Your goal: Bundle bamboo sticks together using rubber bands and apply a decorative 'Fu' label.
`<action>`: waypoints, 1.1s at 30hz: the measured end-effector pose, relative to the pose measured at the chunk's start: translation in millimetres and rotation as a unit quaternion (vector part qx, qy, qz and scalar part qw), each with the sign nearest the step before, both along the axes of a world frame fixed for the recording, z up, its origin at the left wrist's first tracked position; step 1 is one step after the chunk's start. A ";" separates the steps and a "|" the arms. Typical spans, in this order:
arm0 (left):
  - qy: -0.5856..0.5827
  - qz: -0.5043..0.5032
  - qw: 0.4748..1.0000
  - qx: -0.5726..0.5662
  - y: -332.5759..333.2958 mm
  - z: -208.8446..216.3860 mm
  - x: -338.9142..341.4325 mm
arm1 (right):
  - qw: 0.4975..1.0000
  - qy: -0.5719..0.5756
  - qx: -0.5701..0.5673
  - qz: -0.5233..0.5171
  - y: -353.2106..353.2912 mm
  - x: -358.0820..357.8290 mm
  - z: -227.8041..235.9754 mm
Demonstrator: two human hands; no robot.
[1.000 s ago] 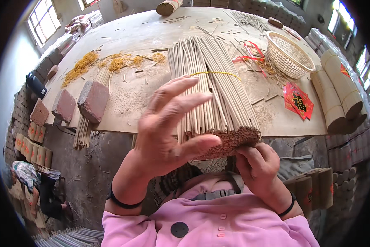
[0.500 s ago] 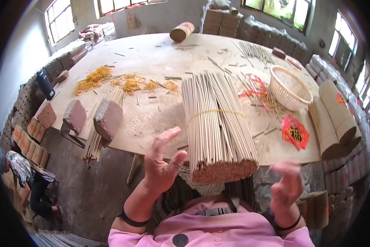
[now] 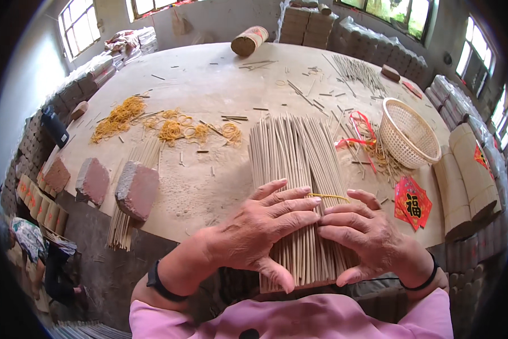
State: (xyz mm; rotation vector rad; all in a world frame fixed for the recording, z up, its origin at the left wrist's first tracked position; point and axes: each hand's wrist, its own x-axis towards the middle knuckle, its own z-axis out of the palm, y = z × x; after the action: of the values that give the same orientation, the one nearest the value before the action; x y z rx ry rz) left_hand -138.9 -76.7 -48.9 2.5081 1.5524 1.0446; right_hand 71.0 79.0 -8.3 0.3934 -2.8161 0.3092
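Both hands lie open, palms down: left hand (image 3: pixel 259 229) and right hand (image 3: pixel 364 234) flat on the stick bundle (image 3: pixel 299 186) at the table (image 3: pixel 209 85) near edge. Only one yellow rubber band (image 3: pixel 328 196) binds it, so uneven pressure likely fans the sticks, or overhanging ends slide off.

Pale tan incense sticks (image 3: pixel 296 164) bound by a yellow rubber band (image 3: pixel 328 196); cream woven basket (image 3: pixel 407 134); red paper tag (image 3: pixel 412 202); orange-yellow rubber bands (image 3: pixel 118 117); pink sleeves (image 3: pixel 299 319)
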 end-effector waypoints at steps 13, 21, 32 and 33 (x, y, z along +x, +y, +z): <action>0.139 -0.015 0.976 -0.166 25.5 45.2 12.1 | 0.999 -0.020 0.018 -0.031 8.1 12.1 -1.0; -0.649 0.209 0.728 -0.077 5.8 -53.3 -3.9 | 0.803 -0.031 -0.513 -0.300 44.8 -1.7 -89.3; -0.741 0.152 0.642 -0.124 13.9 -60.7 7.3 | 0.779 -0.074 -0.560 -0.273 38.9 -29.2 -30.9; -0.761 0.065 0.618 -0.185 7.4 -34.1 10.1 | 0.771 -0.072 -0.563 -0.289 47.6 -28.9 -46.9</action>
State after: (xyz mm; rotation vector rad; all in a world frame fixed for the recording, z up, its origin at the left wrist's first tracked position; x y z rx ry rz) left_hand -128.8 -69.3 -83.0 0.5003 1.0023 1.7466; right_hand 42.1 126.6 -55.2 -0.7582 -2.1345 1.7298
